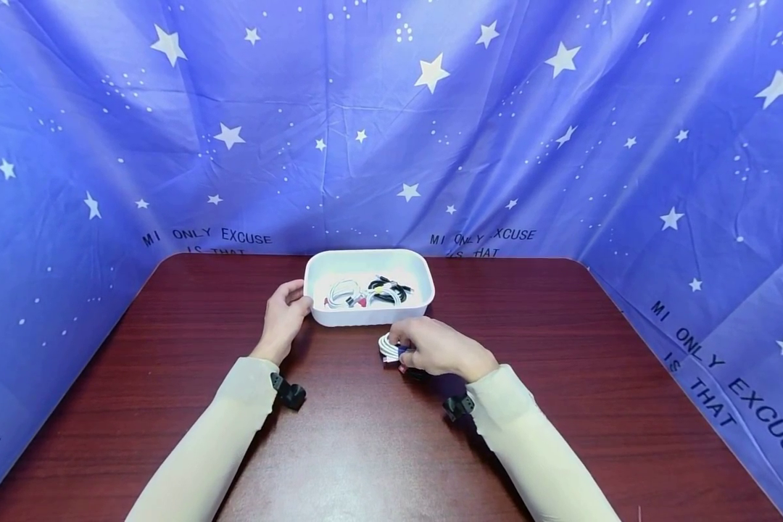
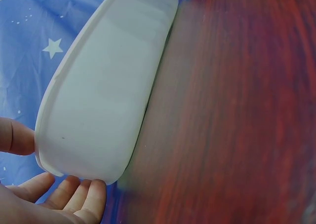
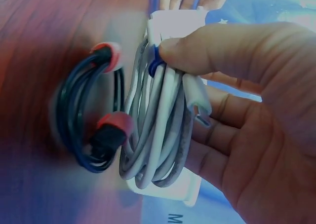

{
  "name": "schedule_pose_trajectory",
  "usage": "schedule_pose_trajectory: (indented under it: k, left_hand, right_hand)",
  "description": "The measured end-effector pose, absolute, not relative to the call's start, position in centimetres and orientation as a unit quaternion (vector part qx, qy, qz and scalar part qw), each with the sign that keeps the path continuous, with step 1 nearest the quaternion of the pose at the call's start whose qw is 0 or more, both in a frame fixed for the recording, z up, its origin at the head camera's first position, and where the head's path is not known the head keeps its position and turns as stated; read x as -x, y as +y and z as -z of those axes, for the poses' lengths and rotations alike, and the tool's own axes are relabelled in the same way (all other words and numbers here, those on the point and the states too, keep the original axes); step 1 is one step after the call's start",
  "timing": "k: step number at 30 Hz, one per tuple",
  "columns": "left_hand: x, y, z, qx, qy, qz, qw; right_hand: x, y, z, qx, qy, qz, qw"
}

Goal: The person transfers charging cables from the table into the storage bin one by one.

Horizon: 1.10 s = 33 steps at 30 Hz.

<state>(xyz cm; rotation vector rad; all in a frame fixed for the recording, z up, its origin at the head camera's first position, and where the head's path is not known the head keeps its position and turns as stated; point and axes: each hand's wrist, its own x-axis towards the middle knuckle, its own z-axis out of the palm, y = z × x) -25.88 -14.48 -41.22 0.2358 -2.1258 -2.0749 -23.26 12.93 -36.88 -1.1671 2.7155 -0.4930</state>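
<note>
A white box (image 1: 372,317) stands at the table's far side with several coiled cables inside. My left hand (image 1: 283,317) holds its left end; in the left wrist view the thumb (image 2: 17,136) meets the rim and the fingers (image 2: 94,199) touch the end wall. In front of the box, my right hand (image 1: 440,346) pinches a coiled white charging cable (image 3: 163,120) with a blue tie, its metal plug showing. Just beside that coil is a black cable (image 3: 74,115), coiled, with two red bands. From the head, it is mostly hidden under my right hand.
Inside the box lie white coils (image 1: 344,293) with red pieces and a black coil (image 1: 391,290). The dark red wooden table (image 1: 346,442) ends against a blue star-patterned curtain (image 1: 326,167). Black wrist devices (image 1: 290,393) sit at both sleeves.
</note>
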Motion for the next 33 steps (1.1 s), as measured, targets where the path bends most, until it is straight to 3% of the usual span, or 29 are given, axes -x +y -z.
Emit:
schedule_pose_trajectory:
  k: [18, 33]
  left_hand:
    - [26.1, -14.7, 41.3, -0.082, -0.713, 0.691, 0.089]
    - [26.3, -14.5, 41.5, -0.084, -0.711, 0.693, 0.083]
  right_hand:
    - [22.0, 11.4, 34.2, 0.429, 0.873, 0.233, 0.018]
    - [24.9, 9.7, 33.1, 0.461, 0.853, 0.242, -0.037]
